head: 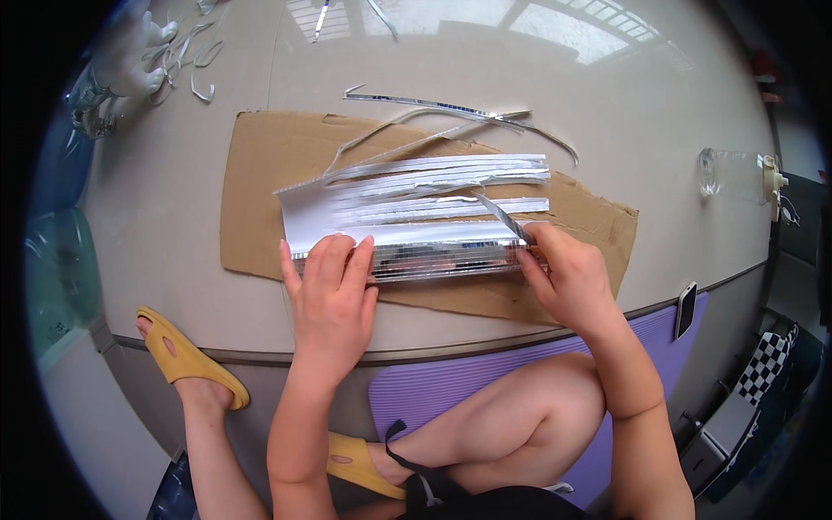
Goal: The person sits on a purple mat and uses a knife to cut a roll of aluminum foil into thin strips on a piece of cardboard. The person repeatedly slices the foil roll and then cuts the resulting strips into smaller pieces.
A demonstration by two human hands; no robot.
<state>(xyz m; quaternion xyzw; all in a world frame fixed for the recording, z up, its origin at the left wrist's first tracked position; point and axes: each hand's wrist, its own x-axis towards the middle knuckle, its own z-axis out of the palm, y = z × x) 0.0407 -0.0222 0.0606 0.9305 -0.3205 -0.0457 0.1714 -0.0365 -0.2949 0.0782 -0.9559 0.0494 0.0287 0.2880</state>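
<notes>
A sheet with mirror-tile backing [448, 260] lies on a piece of brown cardboard [253, 162]. Its white side is slit into several long strips, still joined at the left; the near edge is folded over, mirror side up. My left hand [331, 292] presses flat on the fold's left part, fingers spread. In my right hand [572, 273] is a narrow metal blade [504, 216], its tip pointing up and left over the strips; its handle is hidden by my fingers. Cut mirror-tile strips [422, 102] lie above the sheet, partly over the cardboard.
A clear plastic bottle [734, 174] lies at the right. A white figure [130, 52] and curled white strips [188, 55] are at the upper left. Near the floor's raised edge are a phone [686, 311], a purple mat [455, 390] and my yellow slippers [188, 357].
</notes>
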